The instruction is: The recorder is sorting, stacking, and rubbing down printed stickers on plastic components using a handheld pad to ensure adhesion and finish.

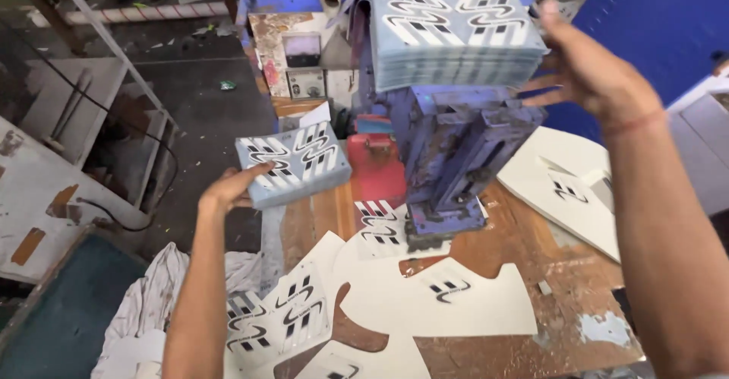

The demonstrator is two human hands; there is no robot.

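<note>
L hand [228, 189] fingers clamped on small card stack [292, 162]; R hand [588, 67] fingers apart, prob. touching big stack [456, 37].

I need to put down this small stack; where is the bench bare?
Bare wood shows right of the blue press, between the white cut sheets and the bench's right edge. Left of the press, printed sheets crowd it.

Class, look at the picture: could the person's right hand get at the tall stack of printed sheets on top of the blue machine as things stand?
Probably yes. The right hand is open right beside the tall stack of printed sheets atop the blue machine, with nothing between them. The left hand holds a smaller stack, well away.
</note>
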